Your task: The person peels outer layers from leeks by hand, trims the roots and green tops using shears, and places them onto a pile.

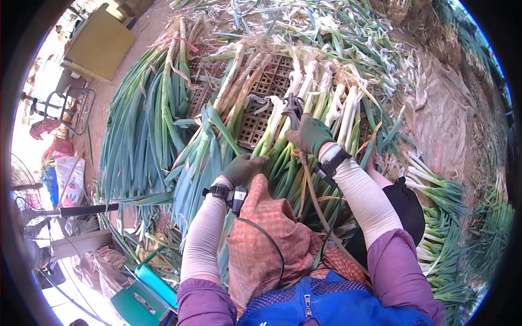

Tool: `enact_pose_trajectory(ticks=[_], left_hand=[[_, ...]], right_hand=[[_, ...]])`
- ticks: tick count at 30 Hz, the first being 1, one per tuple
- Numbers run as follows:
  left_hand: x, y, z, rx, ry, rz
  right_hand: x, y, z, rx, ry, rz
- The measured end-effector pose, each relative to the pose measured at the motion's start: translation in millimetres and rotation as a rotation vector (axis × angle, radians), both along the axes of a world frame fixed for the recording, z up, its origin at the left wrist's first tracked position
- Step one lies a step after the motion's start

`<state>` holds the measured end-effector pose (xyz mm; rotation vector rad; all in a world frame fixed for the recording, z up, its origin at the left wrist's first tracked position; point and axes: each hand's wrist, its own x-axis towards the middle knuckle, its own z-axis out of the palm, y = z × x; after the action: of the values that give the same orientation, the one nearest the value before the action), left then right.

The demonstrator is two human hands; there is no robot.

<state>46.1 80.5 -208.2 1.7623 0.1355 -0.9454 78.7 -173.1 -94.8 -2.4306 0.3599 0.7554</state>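
Long green onions with white stems lie across a brown plastic crate. My left hand, in a dark green glove, is closed around green stalks near the crate's front edge. Gloved as well, my right hand is wrapped round a dark metal tool with a hose running down from it. The tool's tip lies over the white stems. Left of my hands, uncleaned onions with brownish stems rest on the crate, beside a large bundle with long leaves.
Peeled onions are piled at the right, near a dusty sheet. Leaf scraps cover the ground behind the crate. A yellowish box, a fan and a green plastic stool stand at the left.
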Motion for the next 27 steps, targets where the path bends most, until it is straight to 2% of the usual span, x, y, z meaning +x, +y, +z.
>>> enact_pose_trajectory(ticks=[2,3,6,8,10,11,14,18,20,21,22,23,24,25,27], left_hand=[[0,0,-3,0.0,-0.038,-0.005],[0,0,-2,0.003,-0.056,-0.011],[-2,-9,18,-0.013,-0.016,0.009],[2,5,-16,-0.002,-0.14,-0.092],[3,8,-26,-0.022,-0.203,-0.136],[2,6,-21,-0.045,-0.202,-0.128],[1,3,-5,-0.042,-0.163,-0.118],[4,-18,37,0.152,-0.144,-0.134],[20,-6,8,0.016,-0.331,0.07],[29,-4,15,-0.05,-0.426,0.171],[38,6,25,-0.132,-0.525,0.369],[53,22,41,0.225,-0.613,0.397],[58,35,39,0.777,-0.884,0.403],[75,65,10,0.965,-0.879,0.293],[80,84,14,0.933,-0.597,0.18]], right_hand=[[-6,-2,4,0.052,0.05,0.071],[-5,-4,-12,-0.016,-0.024,0.047],[4,-12,-19,0.018,-0.006,-0.039],[-1,-12,-23,-0.041,-0.127,0.003],[-4,-14,-24,-0.103,-0.208,0.082],[10,-19,-20,-0.014,0.045,0.108],[6,-17,-18,-0.031,-0.02,0.066],[-17,2,-18,-0.076,0.009,0.375],[-21,5,-13,-0.09,0.062,0.304],[-24,4,-11,-0.097,0.053,0.28],[-28,3,-10,-0.103,0.046,0.255],[-34,1,-9,-0.09,0.033,0.254],[-41,-2,-8,-0.08,0.016,0.256],[-49,-4,-8,-0.072,0.0,0.258],[-63,-9,-4,-0.031,0.03,0.253]])
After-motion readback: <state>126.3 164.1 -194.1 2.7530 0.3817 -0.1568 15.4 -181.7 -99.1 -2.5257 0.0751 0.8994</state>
